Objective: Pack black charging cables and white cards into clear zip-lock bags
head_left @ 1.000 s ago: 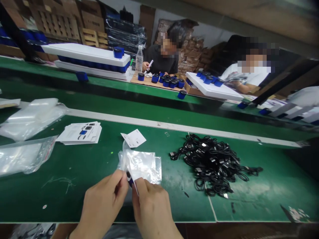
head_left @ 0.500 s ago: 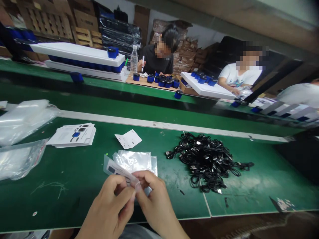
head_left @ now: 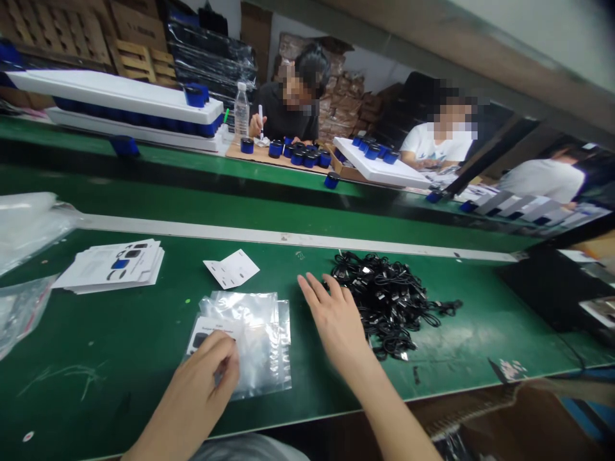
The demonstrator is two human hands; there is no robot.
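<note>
Two hands: left hand [head_left: 202, 378] pressing a tilted card [head_left: 206, 333] on a clear bag [head_left: 259, 339], right hand [head_left: 336, 323] spread toward black cables [head_left: 384, 301]

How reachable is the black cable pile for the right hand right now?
Quite reachable, it seems: the open right hand lies right beside the black cable pile, with nothing between them.

On the workbench [head_left: 120, 358], a plastic bag [head_left: 259, 349] lies at lower centre with a card [head_left: 206, 333] on it beneath the left hand [head_left: 202, 378], and the right hand [head_left: 336, 320] sits just beside a pile of cables [head_left: 384, 301] to the right. A stack of cards [head_left: 110, 266] lies left of the bag, a single card [head_left: 231, 269] just behind it, and more bags [head_left: 29, 224] at the left edge of the frame. Behind them, across the upper part of the frame, a second bench [head_left: 168, 157] holds a tray [head_left: 110, 86] at the upper left and jars [head_left: 298, 157] near the middle.
</note>
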